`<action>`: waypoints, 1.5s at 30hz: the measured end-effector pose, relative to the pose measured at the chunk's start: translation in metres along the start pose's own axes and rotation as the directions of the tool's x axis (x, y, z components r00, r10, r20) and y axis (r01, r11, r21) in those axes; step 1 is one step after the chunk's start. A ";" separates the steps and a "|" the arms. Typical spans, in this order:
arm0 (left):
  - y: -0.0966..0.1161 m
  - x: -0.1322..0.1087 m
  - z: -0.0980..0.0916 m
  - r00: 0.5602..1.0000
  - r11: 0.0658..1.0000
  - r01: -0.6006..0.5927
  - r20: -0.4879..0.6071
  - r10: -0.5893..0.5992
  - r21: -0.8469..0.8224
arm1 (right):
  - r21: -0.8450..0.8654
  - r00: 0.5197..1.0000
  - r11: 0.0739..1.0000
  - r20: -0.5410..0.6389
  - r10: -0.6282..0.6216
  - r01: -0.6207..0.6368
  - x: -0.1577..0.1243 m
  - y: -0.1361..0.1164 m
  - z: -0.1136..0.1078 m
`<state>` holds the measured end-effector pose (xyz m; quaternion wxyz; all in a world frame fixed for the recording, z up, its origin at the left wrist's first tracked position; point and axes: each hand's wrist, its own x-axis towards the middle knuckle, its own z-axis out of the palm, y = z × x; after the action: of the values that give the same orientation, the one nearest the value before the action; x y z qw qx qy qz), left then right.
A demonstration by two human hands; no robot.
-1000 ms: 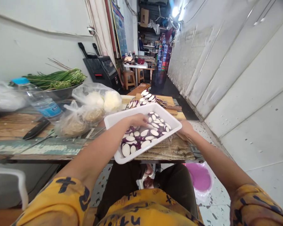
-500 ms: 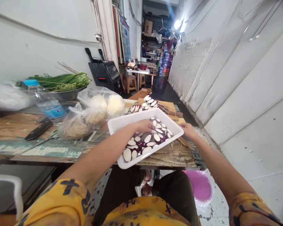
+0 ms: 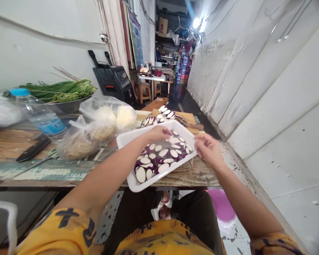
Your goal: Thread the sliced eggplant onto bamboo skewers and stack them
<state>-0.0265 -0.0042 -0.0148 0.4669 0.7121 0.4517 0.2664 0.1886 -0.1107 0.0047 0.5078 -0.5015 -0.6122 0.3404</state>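
A white plastic tray (image 3: 134,185) sits tilted at the front edge of the wooden table (image 3: 69,170). It holds several purple-skinned eggplant slices (image 3: 162,156). My left hand (image 3: 159,132) reaches into the far side of the tray, its fingers curled down and pinching a slice. My right hand (image 3: 207,148) hovers just off the tray's right rim. Its fingers are pinched together and I cannot make out what they hold. Thin bamboo skewers (image 3: 195,163) lie on the table under that hand.
Behind the tray, a cutting board (image 3: 187,116) carries more slices. To the left are plastic bags of noodles and mushrooms (image 3: 101,124), a water bottle (image 3: 41,115), a black-handled knife (image 3: 32,150) and a metal bowl of greens (image 3: 65,92). A pink bucket (image 3: 222,205) stands below right.
My right hand has lifted off the skewers at the table's right edge and come in towards the tray rim. My left hand stays in the tray and has shifted slightly.
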 end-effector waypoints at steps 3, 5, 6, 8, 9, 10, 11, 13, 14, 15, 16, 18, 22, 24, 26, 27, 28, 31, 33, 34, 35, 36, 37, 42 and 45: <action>0.003 -0.002 -0.003 0.998 0.955 0.022 0.064 -0.003 -0.296 | 0.017 0.985 0.992 0.124 0.122 -0.125 -0.034 0.005 0.024; 0.005 -0.004 -0.004 0.993 0.883 0.058 0.117 -0.004 -0.465 | -0.030 0.995 0.995 0.030 0.092 -0.091 -0.046 0.014 0.033; 0.006 -0.005 -0.005 0.990 0.848 0.073 0.141 0.002 -0.524 | -0.058 0.998 0.996 -0.012 0.066 -0.066 -0.050 0.018 0.035; 0.007 -0.006 -0.005 0.988 0.801 0.080 0.156 0.017 -0.594 | -0.107 0.998 0.994 -0.057 0.023 -0.029 -0.055 0.024 0.036; 0.007 -0.007 -0.005 0.989 0.789 0.076 0.144 0.017 -0.610 | -0.119 0.998 0.993 -0.057 0.013 -0.020 -0.056 0.024 0.035; 0.007 -0.006 -0.006 0.991 0.781 0.073 0.130 0.011 -0.620 | -0.126 0.998 0.992 -0.054 0.009 -0.016 -0.058 0.025 0.034; 0.007 -0.005 -0.006 0.993 0.776 0.069 0.114 0.003 -0.626 | -0.131 0.999 0.991 -0.049 0.009 -0.015 -0.059 0.024 0.033; 0.006 -0.003 -0.006 0.996 0.764 0.072 0.091 -0.017 -0.641 | -0.133 0.999 0.991 -0.045 0.016 -0.022 -0.062 0.022 0.031; 0.005 -0.002 -0.006 0.996 0.754 0.078 0.087 -0.028 -0.653 | -0.133 0.999 0.991 -0.046 0.022 -0.028 -0.063 0.022 0.030; 0.005 -0.001 -0.007 0.996 0.741 0.087 0.085 -0.040 -0.666 | -0.131 0.998 0.991 -0.051 0.027 -0.034 -0.065 0.021 0.030; 0.005 0.000 -0.007 0.995 0.727 0.096 0.080 -0.056 -0.680 | -0.129 0.998 0.991 -0.057 0.031 -0.038 -0.065 0.021 0.030; 0.006 0.000 -0.007 0.993 0.709 0.119 0.077 -0.091 -0.695 | -0.126 0.997 0.991 -0.071 0.031 -0.039 -0.066 0.022 0.032; 0.010 -0.002 -0.006 0.990 0.703 0.141 0.082 -0.117 -0.697 | -0.140 0.996 0.990 -0.083 0.019 -0.030 -0.064 0.024 0.035; 0.011 -0.002 -0.005 0.990 0.696 0.137 0.069 -0.125 -0.705 | -0.144 0.997 0.989 -0.082 0.008 -0.020 -0.063 0.025 0.036; 0.011 -0.002 -0.004 0.989 0.689 0.132 0.047 -0.141 -0.712 | -0.146 0.997 0.989 -0.082 -0.001 -0.011 -0.062 0.025 0.037; 0.011 -0.002 -0.004 0.988 0.688 0.131 0.039 -0.147 -0.713 | -0.148 0.997 0.989 -0.082 -0.002 -0.010 -0.062 0.024 0.037; 0.011 -0.002 -0.004 0.988 0.690 0.129 0.034 -0.150 -0.712 | -0.151 0.997 0.988 -0.081 -0.001 -0.011 -0.062 0.024 0.038; 0.013 -0.002 -0.003 0.987 0.696 0.140 0.038 -0.159 -0.705 | -0.173 0.997 0.985 -0.082 -0.003 -0.011 -0.063 0.022 0.039; 0.014 -0.002 -0.002 0.984 0.691 0.155 0.049 -0.170 -0.706 | -0.199 0.996 0.980 -0.082 -0.016 -0.001 -0.063 0.022 0.039; 0.014 -0.003 -0.002 0.983 0.687 0.162 0.056 -0.174 -0.709 | -0.214 0.996 0.977 -0.083 -0.027 0.008 -0.064 0.023 0.040; 0.015 -0.003 -0.003 0.982 0.682 0.168 0.065 -0.175 -0.712 | -0.230 0.995 0.973 -0.086 -0.040 0.019 -0.064 0.024 0.040; 0.015 -0.003 -0.003 0.982 0.677 0.173 0.074 -0.174 -0.715 | -0.248 0.994 0.968 -0.090 -0.055 0.031 -0.065 0.025 0.041; 0.015 -0.004 -0.004 0.982 0.672 0.177 0.083 -0.170 -0.719 | -0.267 0.993 0.963 -0.094 -0.069 0.041 -0.065 0.026 0.041; 0.017 -0.006 -0.004 0.982 0.662 0.190 0.132 -0.137 -0.725 | -0.335 0.991 0.941 -0.102 -0.090 0.051 -0.064 0.028 0.042; 0.020 -0.007 -0.003 0.982 0.679 0.189 0.150 -0.118 -0.709 | -0.349 0.990 0.936 -0.111 -0.085 0.041 -0.064 0.025 0.042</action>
<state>-0.0243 -0.0127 0.0043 0.7493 0.4430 0.3472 0.3490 0.1534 -0.1615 -0.0475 0.4594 -0.5832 -0.6455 0.1791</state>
